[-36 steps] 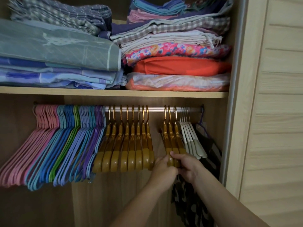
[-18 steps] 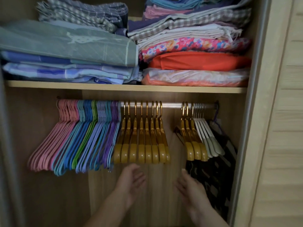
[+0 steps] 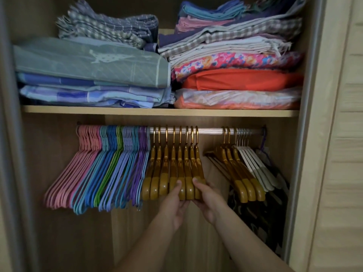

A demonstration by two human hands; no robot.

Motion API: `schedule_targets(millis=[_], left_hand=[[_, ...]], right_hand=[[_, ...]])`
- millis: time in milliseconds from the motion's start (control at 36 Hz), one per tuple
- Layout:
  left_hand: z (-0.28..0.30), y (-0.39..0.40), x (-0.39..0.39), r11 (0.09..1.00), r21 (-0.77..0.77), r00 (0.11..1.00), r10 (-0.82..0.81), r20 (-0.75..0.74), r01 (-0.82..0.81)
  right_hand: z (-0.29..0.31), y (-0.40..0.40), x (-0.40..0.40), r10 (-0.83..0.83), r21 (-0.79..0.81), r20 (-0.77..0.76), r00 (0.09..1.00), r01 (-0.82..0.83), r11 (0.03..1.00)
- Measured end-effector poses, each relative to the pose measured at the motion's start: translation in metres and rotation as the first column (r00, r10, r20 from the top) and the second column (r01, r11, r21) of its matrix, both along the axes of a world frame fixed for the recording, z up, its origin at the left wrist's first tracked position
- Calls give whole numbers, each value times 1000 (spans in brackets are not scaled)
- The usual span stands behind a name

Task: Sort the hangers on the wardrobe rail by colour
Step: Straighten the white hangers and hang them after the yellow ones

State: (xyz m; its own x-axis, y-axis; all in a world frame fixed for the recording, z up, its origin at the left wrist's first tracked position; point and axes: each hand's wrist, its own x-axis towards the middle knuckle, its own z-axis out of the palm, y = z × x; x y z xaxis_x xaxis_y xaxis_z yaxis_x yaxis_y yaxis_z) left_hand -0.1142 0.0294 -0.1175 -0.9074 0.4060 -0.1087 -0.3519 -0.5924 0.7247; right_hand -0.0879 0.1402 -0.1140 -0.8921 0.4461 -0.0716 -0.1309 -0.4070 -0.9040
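Both hands, the left hand and right hand, pinch the lower ends of the gold hangers at frame centre, the three stray gold hangers hanging right, nearer the right hand.

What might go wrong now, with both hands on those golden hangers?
Two risks, both guesses. The left hand and right hand grip only the bottom ends of the big golden group, so a pull could swing hooks off the rail. Three golden hangers also hang apart, beside the white hangers, and could be overlooked.
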Motion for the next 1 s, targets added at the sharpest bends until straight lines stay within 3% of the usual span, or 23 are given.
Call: schedule_targets(millis=[278,639,1000], left_hand=[[-7,6,-3,997,-62,990,-45,-133,37],[-12,41,1,991,-104,995,-91,-39,87],[-6,54,13,984,-167,992,-74,-103,56]], right_hand=[[-1,12,2,-16,29,34,999,15,999],[0,41,18,-79,-52,34,996,81,995],[-1,58,26,-151,-58,44,988,154,986]])
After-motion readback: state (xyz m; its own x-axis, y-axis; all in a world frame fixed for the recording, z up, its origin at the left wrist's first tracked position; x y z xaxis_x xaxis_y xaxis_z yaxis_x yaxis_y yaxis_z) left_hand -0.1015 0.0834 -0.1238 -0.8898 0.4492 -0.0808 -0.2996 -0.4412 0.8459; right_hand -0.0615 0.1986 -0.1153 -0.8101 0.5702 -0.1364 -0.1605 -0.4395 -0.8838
